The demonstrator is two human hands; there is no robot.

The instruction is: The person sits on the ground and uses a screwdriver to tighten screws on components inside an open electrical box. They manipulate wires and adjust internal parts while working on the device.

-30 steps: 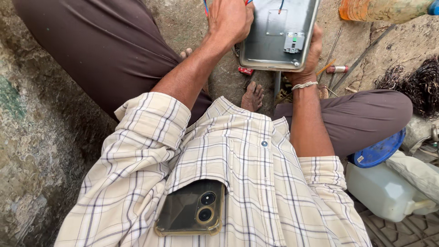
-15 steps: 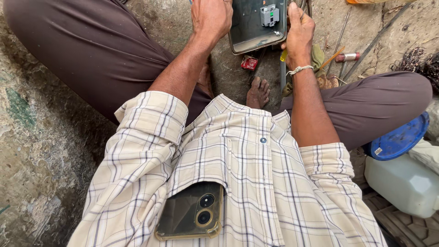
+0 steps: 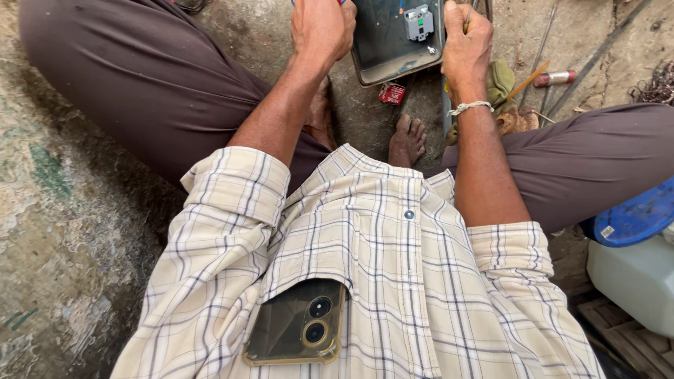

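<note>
The floor (image 3: 63, 210) is rough, worn concrete, mottled grey and tan with faint green stains along its left edge. Daylight is even, with soft shadows. At the right edge stands a white plastic container (image 3: 635, 277) with a blue lid (image 3: 635, 217); thin metal rods (image 3: 590, 56) and debris lie toward the top right corner.

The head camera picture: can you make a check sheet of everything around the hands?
Surface: rough concrete floor, stained.
Job's things: grey metal box with a small switch unit inside, held between both hands.
Clutter: small red packet, red-capped tool, thin rods, olive cloth.
Grippers: left hand at the box's left edge; right hand gripping its right edge with a thin tool.
Cables: wire tangle at far right.
Surroundings: blue lid, white container, phone in shirt pocket.
</note>
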